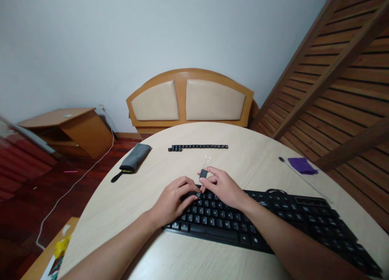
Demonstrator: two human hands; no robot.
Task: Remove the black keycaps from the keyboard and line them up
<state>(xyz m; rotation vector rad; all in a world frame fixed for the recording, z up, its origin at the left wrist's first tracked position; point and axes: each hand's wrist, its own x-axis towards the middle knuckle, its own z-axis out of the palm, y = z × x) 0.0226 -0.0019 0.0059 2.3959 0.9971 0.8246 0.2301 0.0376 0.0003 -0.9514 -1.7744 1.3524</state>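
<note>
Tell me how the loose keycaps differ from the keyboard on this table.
The loose keycaps are separate little pieces; the keyboard is one much larger unit. The keycaps lie in two rows beyond the left hand and right hand; the keyboard sits below those hands. Both are black and rest on the table.
</note>
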